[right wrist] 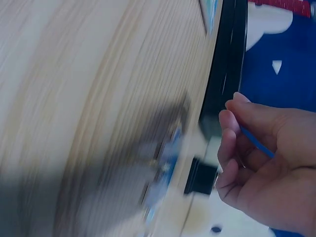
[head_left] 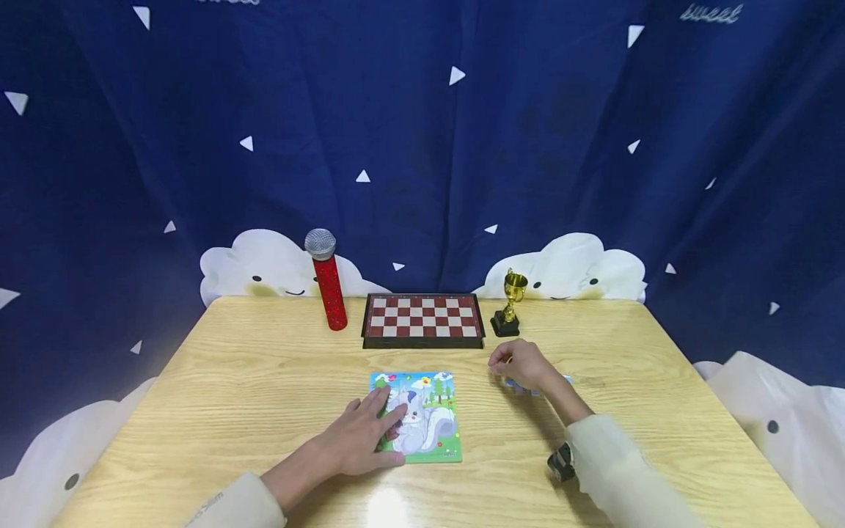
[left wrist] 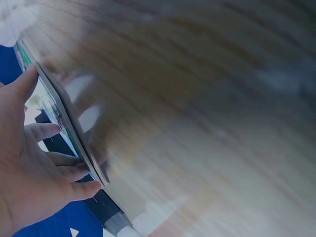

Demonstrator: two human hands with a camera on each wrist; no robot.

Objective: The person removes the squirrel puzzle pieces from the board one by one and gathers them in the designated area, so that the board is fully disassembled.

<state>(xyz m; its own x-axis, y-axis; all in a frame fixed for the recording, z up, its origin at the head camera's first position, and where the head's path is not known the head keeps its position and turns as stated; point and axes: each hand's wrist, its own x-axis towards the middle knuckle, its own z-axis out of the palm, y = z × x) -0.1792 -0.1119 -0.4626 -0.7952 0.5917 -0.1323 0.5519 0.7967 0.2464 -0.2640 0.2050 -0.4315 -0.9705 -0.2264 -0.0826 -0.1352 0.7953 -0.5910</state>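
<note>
Two hands are at work on a child's jigsaw puzzle. The left hand (head_left: 359, 440) lies flat with fingers spread on the left part of the puzzle board (head_left: 425, 422), pressing it against the tabletop (head_left: 251, 374); the left wrist view shows the straight fingers (left wrist: 42, 131) resting along the board's edge. The right hand (head_left: 521, 364) hovers to the right of the board, fingers curled, pinching a thin blue puzzle piece (right wrist: 256, 141) between thumb and forefinger, as the right wrist view shows. Beneath that hand a few loose pieces (head_left: 535, 387) lie on the wood, just beside the board.

Judged from this, the step in hand is fetching a piece from the loose pile to fit into the picture. The next move would call for carrying the piece across to its gap, turning it to match the outline, and pressing it in while the left hand steadies the board.

Farther back stand a red microphone (head_left: 326, 281), a chessboard (head_left: 422, 319) and a small gold trophy (head_left: 510, 303), before a blue curtain.
</note>
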